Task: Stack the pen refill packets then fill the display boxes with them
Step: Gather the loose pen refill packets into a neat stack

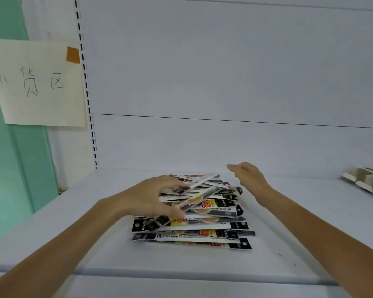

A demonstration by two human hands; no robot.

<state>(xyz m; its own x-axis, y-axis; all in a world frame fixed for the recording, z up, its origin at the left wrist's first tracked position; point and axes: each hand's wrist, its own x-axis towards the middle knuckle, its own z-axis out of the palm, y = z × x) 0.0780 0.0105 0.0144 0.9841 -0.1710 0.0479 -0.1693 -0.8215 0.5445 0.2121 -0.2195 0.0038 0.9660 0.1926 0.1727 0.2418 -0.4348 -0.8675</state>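
The job looks barely begun: the pen refill packets (202, 233) lie in a loose, overlapping heap in the middle of the white shelf (202, 263), not squared into a stack. The display boxes (366, 180) sit well apart at the shelf's right edge, only partly in view, so whether they hold anything cannot be told. Stacking and all the filling appear to be left. Most packets lie flat with their long axes running left to right, roughly along the shelf's front edge, while the far ones fan out askew. The left hand (151, 196) curls over the heap's left side, pinching a lifted packet (199, 197) that slants from near-left up to far-right. The right hand (248, 177) is apart from it, fingers loosely extended and holding nothing, just beside the heap's far right corner.
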